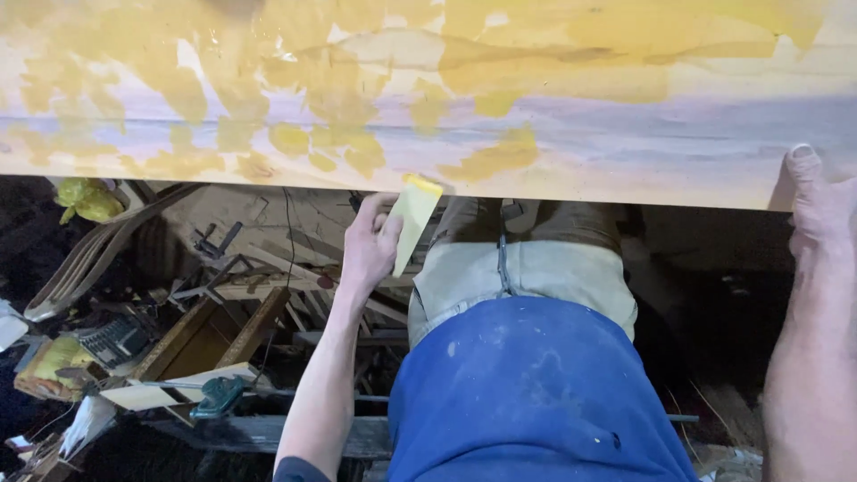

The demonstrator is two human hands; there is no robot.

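The left hand [369, 243] is closed around a pale yellow flat plastic spreader [412, 217], thumb on one face and fingers behind, with its top edge touching the lower edge of a wide pale wooden panel patched with yellow-ochre filler [571, 143]. The right hand [817, 201] rests far off at the panel's right end, thumb lying flat on the surface and the fingers hidden below the edge, so I cannot tell how tightly it grips; the two hands are well apart. To my eye the step is spreading filler along the front edge, and it goes best with the spreader held at a low tilt, pressed evenly and drawn in one pass along the edge, while the right hand steadies the panel

Filler patches cluster on the left and middle of the panel; the right part looks mostly bare. Below the panel, to the left, lies a heap of wooden offcuts and chair parts [232, 295], a teal-handled clamp [217, 395] and a yellow crumpled bag [87, 200]. The person's blue dust-flecked shirt [536, 393] presses close under the edge, leaving little elbow room there
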